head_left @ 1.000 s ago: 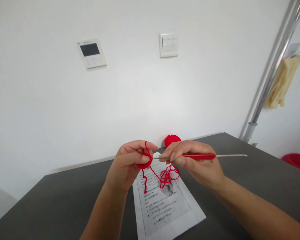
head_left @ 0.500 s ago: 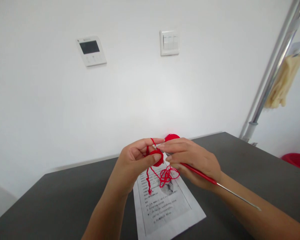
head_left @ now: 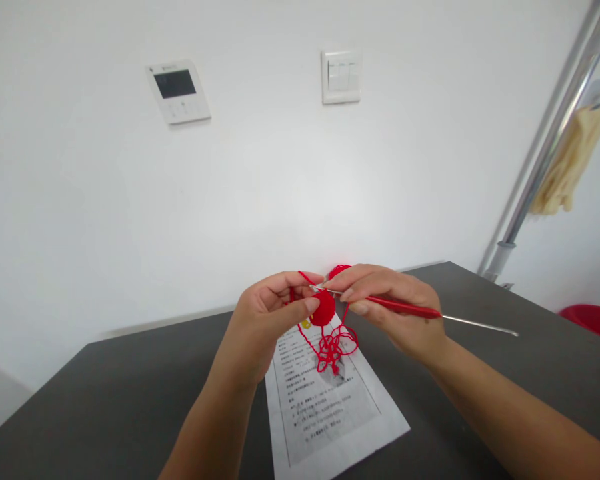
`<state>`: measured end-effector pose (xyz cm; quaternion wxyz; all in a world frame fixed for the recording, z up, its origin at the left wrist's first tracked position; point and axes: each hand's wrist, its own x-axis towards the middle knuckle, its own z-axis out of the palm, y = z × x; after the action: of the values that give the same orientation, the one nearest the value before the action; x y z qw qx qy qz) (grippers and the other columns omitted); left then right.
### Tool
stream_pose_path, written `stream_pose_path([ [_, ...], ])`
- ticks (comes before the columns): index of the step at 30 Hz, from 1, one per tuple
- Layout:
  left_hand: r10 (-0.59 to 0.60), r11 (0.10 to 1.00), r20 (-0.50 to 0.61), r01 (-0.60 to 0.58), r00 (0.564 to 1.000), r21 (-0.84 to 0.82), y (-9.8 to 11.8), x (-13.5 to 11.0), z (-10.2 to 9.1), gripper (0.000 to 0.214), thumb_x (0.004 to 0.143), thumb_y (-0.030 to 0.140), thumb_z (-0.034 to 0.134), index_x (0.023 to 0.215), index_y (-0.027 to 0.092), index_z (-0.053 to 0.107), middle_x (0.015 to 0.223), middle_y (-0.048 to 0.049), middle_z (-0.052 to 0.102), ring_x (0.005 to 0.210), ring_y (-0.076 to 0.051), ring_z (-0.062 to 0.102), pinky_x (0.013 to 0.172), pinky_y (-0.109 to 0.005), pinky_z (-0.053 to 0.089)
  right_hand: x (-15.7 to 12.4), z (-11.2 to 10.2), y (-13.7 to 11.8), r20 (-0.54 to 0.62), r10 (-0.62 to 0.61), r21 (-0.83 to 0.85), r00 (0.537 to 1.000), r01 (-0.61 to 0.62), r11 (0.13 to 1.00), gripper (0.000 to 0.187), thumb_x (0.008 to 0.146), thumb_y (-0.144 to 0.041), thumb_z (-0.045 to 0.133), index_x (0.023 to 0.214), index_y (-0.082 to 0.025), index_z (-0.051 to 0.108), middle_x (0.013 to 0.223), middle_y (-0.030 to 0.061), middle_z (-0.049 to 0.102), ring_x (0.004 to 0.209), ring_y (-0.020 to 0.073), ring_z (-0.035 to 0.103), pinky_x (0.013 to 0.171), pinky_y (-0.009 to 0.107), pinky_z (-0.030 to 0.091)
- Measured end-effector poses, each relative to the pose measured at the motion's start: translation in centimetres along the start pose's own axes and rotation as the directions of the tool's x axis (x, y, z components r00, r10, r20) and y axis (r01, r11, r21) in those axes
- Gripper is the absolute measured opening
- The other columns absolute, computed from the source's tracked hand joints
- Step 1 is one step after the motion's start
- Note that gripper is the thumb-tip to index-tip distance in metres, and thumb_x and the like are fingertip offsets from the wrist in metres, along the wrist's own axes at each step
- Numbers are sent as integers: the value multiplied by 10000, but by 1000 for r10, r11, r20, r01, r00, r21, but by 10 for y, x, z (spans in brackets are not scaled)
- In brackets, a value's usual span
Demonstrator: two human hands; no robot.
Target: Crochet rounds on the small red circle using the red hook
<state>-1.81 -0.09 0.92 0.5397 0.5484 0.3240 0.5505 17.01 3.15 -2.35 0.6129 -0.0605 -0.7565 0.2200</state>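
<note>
My left hand (head_left: 267,313) pinches a small round red crochet piece (head_left: 323,310), with red yarn looped over its forefinger. My right hand (head_left: 390,310) grips a red-handled crochet hook (head_left: 405,307) whose metal tip points left into the piece and whose bare metal end sticks out to the right. A loose tangle of red yarn (head_left: 333,347) hangs from the work down onto a printed paper sheet (head_left: 330,413). Behind my hands a red yarn ball (head_left: 339,271) lies near the wall, mostly hidden.
The dark grey table (head_left: 105,400) runs to a white wall with a small screen panel (head_left: 177,90) and a light switch (head_left: 341,75). A metal pole (head_left: 545,147) with a beige cloth (head_left: 565,160) stands at the right. A red object (head_left: 595,320) sits at the table's right edge.
The hook swung from level to pointing down-right and back to nearly level. The red piece moved right in my left hand, and both hands rose a little.
</note>
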Motion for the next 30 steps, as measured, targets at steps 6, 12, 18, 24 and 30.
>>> stream_pose_path([
  [6, -3, 999, -28, 4, 1000, 45, 4, -3, 0, 132, 697, 131, 774, 825, 159, 779, 612, 23, 649, 569, -75, 568, 592, -194, 437, -1, -1, 1, 36, -37, -81, 999, 40, 996, 113, 938, -205, 673, 993, -263, 752, 1020, 43, 797, 946, 172, 753, 818, 300, 622],
  [12, 9, 995, -36, -6, 999, 97, 7, -5, -2, 120, 709, 116, 744, 817, 165, 762, 600, 39, 625, 556, -70, 558, 572, -188, 426, 0, 1, 1, 25, 3, -1, 1000, -3, 1000, 102, 953, -263, 661, 966, -267, 762, 1025, 47, 806, 917, 174, 771, 794, 302, 640],
  [18, 18, 993, -22, -15, 1000, 116, 6, -4, -3, 159, 737, 133, 747, 888, 180, 764, 660, 34, 640, 620, -84, 584, 622, -203, 457, 1, 1, 2, 0, 16, 59, 1000, -16, 998, 96, 935, -252, 691, 975, -278, 774, 1012, 35, 809, 938, 155, 763, 818, 277, 627],
  [24, 6, 990, 4, -6, 1000, 144, 6, -3, -7, 144, 734, 159, 761, 877, 175, 765, 684, 25, 642, 638, -89, 572, 631, -209, 460, 3, -5, 4, 63, 34, 121, 997, -42, 992, 97, 930, -264, 698, 981, -285, 778, 1020, 39, 805, 932, 165, 764, 802, 292, 629],
  [30, 20, 955, -28, -11, 999, 296, 9, -6, -7, 158, 746, 148, 716, 890, 192, 764, 703, 30, 644, 661, -99, 572, 640, -219, 454, 7, -18, 7, 215, 93, 175, 972, -132, 976, 80, 942, -253, 679, 936, -240, 758, 1028, 64, 797, 958, 175, 757, 807, 314, 626],
])
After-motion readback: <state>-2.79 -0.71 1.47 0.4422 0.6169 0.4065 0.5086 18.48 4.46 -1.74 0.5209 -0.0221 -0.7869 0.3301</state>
